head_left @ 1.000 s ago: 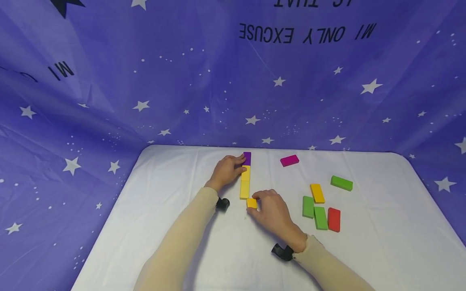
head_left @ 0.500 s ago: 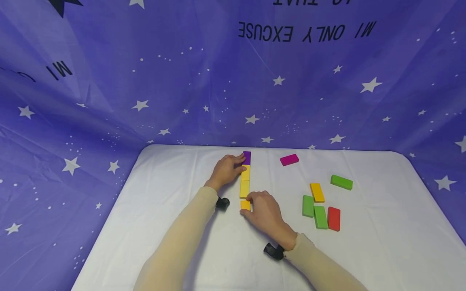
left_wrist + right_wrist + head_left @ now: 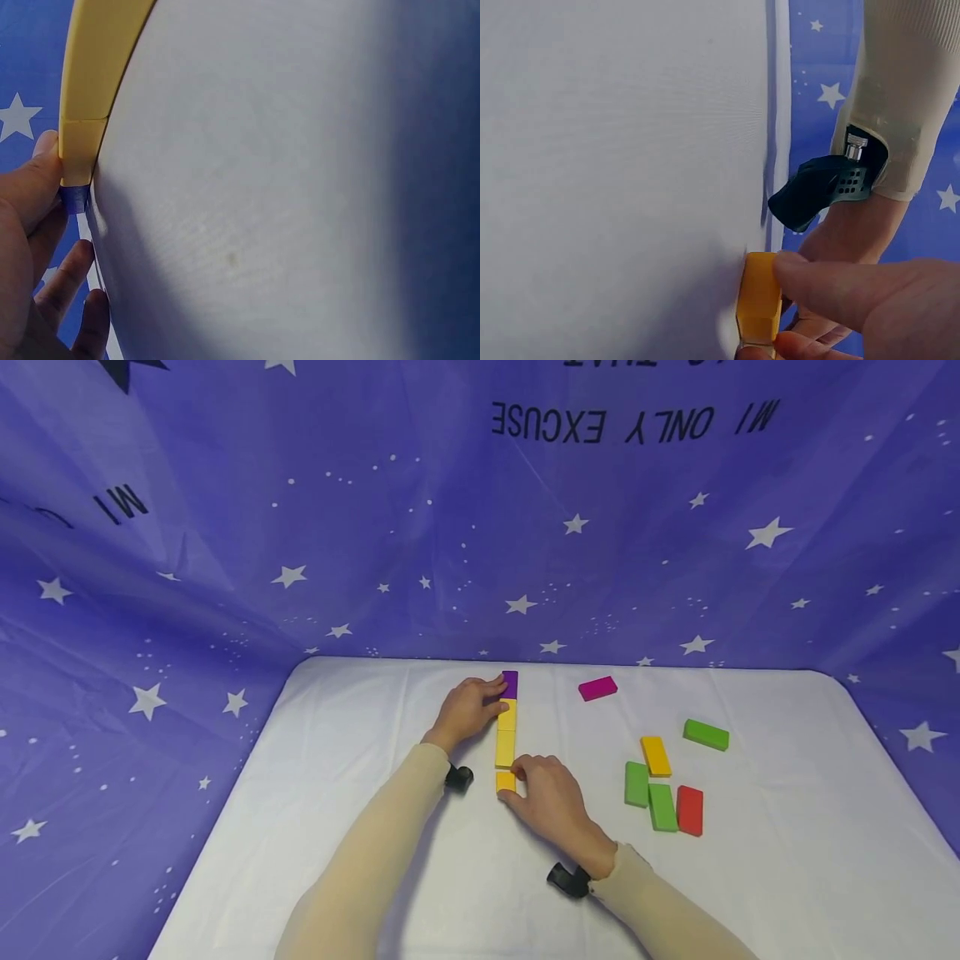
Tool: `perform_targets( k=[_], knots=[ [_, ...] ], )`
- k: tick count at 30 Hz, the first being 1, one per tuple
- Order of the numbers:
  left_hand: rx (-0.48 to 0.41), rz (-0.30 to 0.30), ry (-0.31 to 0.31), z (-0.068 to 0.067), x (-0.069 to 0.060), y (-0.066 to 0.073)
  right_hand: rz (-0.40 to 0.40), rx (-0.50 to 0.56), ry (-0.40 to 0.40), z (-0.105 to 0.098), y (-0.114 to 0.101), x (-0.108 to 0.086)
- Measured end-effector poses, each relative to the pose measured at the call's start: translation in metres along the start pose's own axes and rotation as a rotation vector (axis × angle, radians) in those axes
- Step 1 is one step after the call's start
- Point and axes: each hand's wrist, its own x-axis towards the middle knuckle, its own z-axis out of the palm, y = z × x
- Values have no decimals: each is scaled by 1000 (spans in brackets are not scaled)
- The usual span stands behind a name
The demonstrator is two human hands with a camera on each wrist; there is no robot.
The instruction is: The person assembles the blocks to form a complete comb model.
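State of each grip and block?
Yellow blocks: end to end
Purple block: adjoining yellow block
Held orange block: apart from yellow blocks
Left grip: touching purple block
Right grip: pinching held orange block
Magenta block: flat, unheld
Other orange block: flat, unheld
Red block: flat, unheld
Green blocks: flat, unheld

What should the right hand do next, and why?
Maybe the right hand should slide the orange block it pinches forward to meet the nearest yellow block: they line up with a thin gap between, and the left hand touches the purple block at the far end.
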Motion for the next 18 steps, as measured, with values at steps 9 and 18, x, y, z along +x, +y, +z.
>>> perform_targets(
  k=[9,18],
  knots=[
    [1,-7,-3,0,-1,0,10,36,7,2,0,3],
    [-4,-21,-7,0,-1,1,20,73,13,3,0,5]
  ],
)
